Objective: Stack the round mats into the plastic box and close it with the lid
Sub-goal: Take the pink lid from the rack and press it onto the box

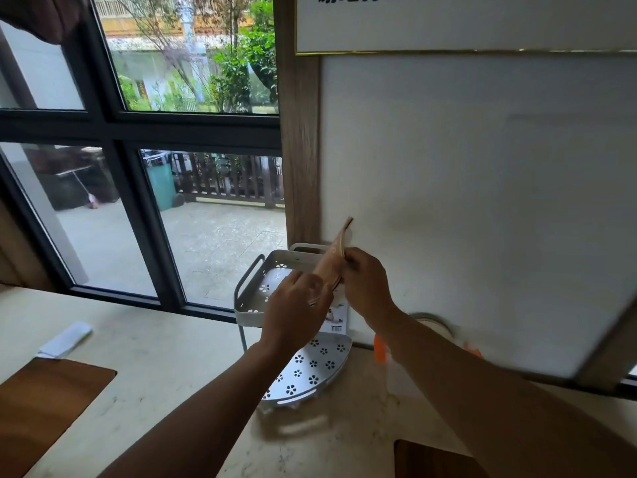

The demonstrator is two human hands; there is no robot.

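Over the rack: I am holding thin mats on edge.
Left hand: pinching the lower rim.
Right hand: gripping the side.
Feel: seeming light, slightly bendy.

We hold our 2 bare forearms outstretched, left hand and right hand close together, fingers curled.

A home kitchen corner beside a window. A pale, marble-patterned counter carries a white two-tier corner rack with flower-shaped drain holes, and wooden boards lie on the counter at the left and lower right. A large dark-framed window looks out on a paved patio with a wooden fence, a green bin and trees, and a white wall panel edged in wood-grain trim backs the counter.
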